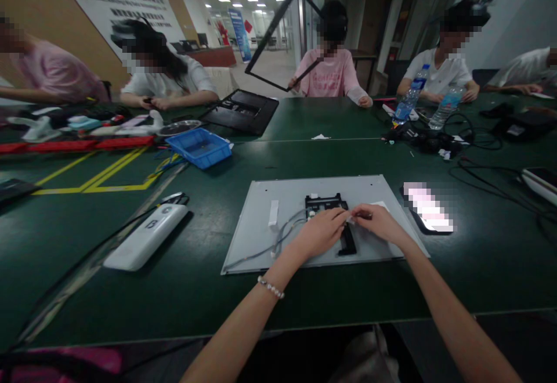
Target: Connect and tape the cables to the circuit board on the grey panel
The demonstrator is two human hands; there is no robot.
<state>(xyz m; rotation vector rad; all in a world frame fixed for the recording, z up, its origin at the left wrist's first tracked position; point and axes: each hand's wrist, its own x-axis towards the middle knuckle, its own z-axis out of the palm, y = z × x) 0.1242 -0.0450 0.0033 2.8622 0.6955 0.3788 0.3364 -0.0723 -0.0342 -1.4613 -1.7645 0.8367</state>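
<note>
A pale grey flat panel (256,209), like the back of a screen, lies on the table in front of me. On it sits a black plastic bracket (347,244) with openings. My left hand (322,232) reaches over the bracket, its curved fingers pressed together and its thumb hidden. My right hand (378,221) comes from the right in a pinch. The fingertips of both hands meet over the bracket at a small pale piece too small to name. Thin grey cables (256,254) run from the bracket across the panel. A white strip (273,213) lies left of it.
A phone (429,208) lies right of the panel, a white power bank (150,238) left. Farther back are a blue tray (200,150), a black frame-like housing (243,110), bottles (409,97) and cables. Several people sit opposite; one holds up a thin black frame (270,32).
</note>
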